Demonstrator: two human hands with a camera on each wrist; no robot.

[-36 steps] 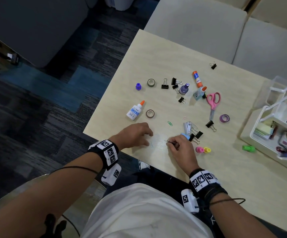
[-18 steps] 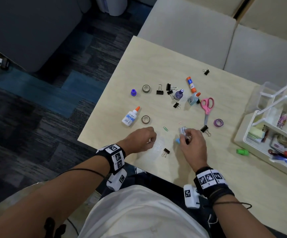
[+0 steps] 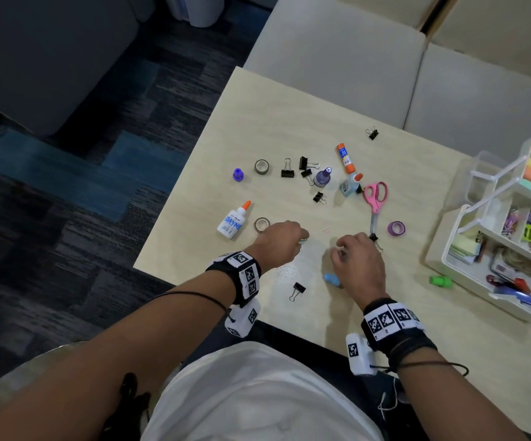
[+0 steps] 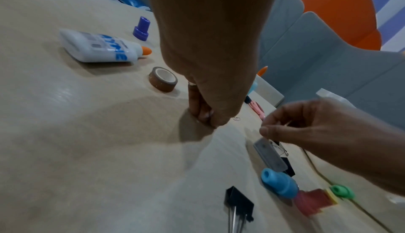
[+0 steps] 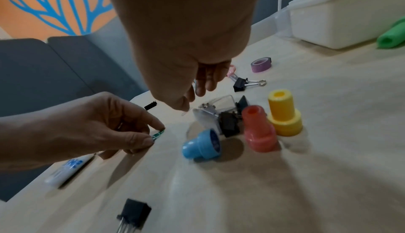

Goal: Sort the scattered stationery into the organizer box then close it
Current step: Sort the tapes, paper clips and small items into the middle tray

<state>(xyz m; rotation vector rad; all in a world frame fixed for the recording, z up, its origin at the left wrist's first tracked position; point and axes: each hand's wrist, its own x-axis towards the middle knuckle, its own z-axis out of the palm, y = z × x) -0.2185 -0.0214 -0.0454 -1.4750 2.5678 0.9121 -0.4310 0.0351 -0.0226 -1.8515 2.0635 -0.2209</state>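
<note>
Stationery lies scattered on the pale table (image 3: pixel 289 100). My left hand (image 3: pixel 285 241) pinches a green paper clip (image 5: pixel 158 133) between thumb and forefinger, just above the tabletop. My right hand (image 3: pixel 351 251) hovers with curled fingers over a small clear clip box (image 5: pixel 217 108); its thumb and fingertips are close together, and whether they hold anything is unclear. A pink paper clip (image 3: pixel 325 230) lies between the hands. A blue stamp (image 3: pixel 332 278) lies on its side by the right wrist. The white organizer box (image 3: pixel 448 272) stands open at the right, partly filled.
Pink (image 5: pixel 259 129) and yellow stamps (image 5: pixel 284 113) stand beside the clear box. A binder clip (image 3: pixel 297 289) lies near the front edge, a green stamp (image 3: pixel 440 280) by the organizer. Farther back are scissors (image 3: pixel 375 195), glue bottle (image 3: pixel 234 221), tape rolls (image 3: pixel 261 223), and several binder clips.
My right hand moved forward from near the front edge to over the clear box. My left hand slid forward and picked up the green paper clip. A binder clip now lies uncovered near the front edge.
</note>
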